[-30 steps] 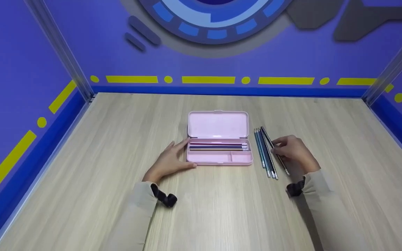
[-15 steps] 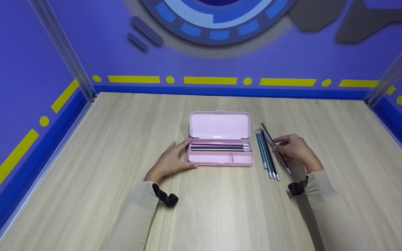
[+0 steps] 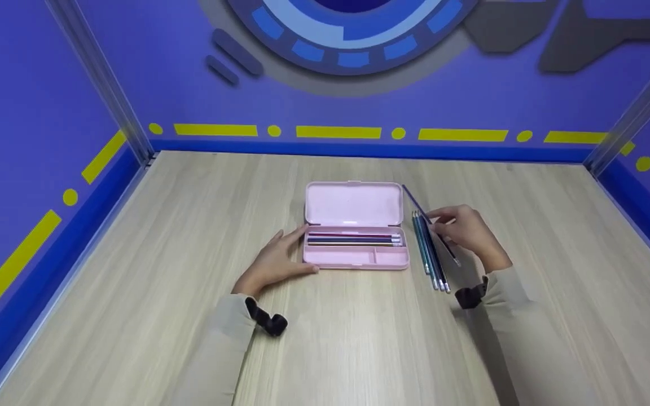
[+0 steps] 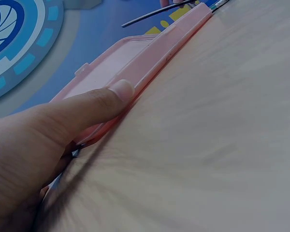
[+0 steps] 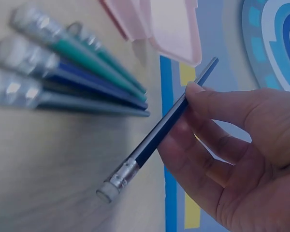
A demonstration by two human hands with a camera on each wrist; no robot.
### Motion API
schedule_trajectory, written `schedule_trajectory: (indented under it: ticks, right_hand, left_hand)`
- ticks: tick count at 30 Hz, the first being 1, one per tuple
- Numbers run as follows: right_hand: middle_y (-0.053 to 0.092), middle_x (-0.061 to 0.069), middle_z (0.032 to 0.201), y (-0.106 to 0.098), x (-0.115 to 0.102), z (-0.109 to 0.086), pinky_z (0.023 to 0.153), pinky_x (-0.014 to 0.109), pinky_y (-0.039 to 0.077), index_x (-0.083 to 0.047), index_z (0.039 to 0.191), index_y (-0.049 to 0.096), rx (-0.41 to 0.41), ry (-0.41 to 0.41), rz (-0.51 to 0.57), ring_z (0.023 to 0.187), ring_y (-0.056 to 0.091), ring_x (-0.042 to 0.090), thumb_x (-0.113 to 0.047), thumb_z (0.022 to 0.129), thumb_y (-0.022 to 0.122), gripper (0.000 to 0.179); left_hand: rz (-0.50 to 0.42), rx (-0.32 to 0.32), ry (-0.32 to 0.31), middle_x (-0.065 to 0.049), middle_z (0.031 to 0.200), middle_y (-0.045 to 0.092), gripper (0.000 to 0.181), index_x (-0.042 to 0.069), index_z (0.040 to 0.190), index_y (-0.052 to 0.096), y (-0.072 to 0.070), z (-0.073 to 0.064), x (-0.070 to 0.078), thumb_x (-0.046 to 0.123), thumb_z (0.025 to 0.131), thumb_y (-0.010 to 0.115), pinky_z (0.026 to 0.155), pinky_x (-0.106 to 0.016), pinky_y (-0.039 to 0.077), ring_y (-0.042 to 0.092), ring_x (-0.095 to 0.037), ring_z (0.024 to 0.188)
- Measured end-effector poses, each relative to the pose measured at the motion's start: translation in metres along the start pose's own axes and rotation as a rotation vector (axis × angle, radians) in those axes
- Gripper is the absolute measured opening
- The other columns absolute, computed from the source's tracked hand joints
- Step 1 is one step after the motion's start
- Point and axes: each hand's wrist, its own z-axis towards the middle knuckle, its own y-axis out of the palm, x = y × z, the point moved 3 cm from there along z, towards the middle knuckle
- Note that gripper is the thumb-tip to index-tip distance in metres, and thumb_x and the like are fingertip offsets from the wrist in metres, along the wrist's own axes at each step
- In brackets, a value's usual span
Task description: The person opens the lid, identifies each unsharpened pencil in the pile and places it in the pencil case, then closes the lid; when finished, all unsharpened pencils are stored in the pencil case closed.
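A pink pencil case (image 3: 353, 204) lies on the table with its lid raised, several pencils (image 3: 347, 240) in its back compartment. My left hand (image 3: 271, 262) holds the case at its left end, the thumb (image 4: 120, 91) on the front wall and the fingers at the back corner. Between thumb and fingers, my right hand (image 3: 469, 231) pinches a dark blue pencil (image 5: 157, 137), eraser end toward me. That pencil slants over a small bunch of pencils (image 3: 425, 251), green, blue and dark, lying right of the case with white erasers toward me.
The wooden tabletop (image 3: 325, 338) spreads around the case. Purple panels with yellow dashes (image 3: 338, 132) wall it in at the back and both sides. The case's front compartments (image 3: 347, 255) hold no pencils.
My right hand has lifted a pencil beside the bunch and carried it left and away from me, its far end now near the lid. My left hand stays at the case.
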Motion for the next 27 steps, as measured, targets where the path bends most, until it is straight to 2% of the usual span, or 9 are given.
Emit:
schedule_trajectory:
  ticks: [6,16,21,27]
  right_hand:
    - [0.066,0.022,0.109,0.005,-0.013,0.006,0.071,0.036,0.059,-0.003,0.122,0.066,-0.007,-0.052,-0.037,0.082,0.061,0.023,-0.006,0.092,0.061,0.031]
    - [0.07,0.02,0.103,0.015,-0.035,0.018,0.063,0.027,0.051,-0.003,0.114,0.071,0.004,-0.202,-0.097,0.078,0.061,0.023,-0.001,0.089,0.064,0.026]
    - [0.072,0.019,0.099,0.021,-0.048,0.021,0.068,0.032,0.055,-0.001,0.11,0.072,-0.004,-0.275,-0.122,0.083,0.066,0.026,0.002,0.087,0.064,0.025]
    - [0.073,0.015,0.093,0.032,-0.065,0.022,0.071,0.038,0.058,-0.004,0.108,0.074,-0.049,-0.307,-0.173,0.082,0.067,0.024,0.001,0.087,0.065,0.024]
  left_hand:
    - [-0.001,0.001,-0.003,-0.004,0.155,0.035,0.101,0.029,0.151,0.031,0.001,0.001,-0.002,0.054,0.067,0.081,0.117,-0.06,0.017,0.013,-0.043,0.146]
    - [0.007,0.003,0.003,-0.004,0.154,0.036,0.101,0.029,0.151,0.032,-0.001,0.001,0.0,0.055,0.067,0.081,0.116,-0.061,0.018,0.013,-0.044,0.146]
    - [0.014,-0.001,-0.002,-0.002,0.155,0.035,0.101,0.03,0.151,0.031,-0.001,0.001,0.001,0.057,0.068,0.08,0.115,-0.062,0.018,0.013,-0.044,0.146]
    - [0.013,-0.002,0.004,-0.002,0.154,0.035,0.101,0.03,0.151,0.03,0.0,0.001,-0.001,0.056,0.068,0.08,0.116,-0.062,0.017,0.013,-0.044,0.146]
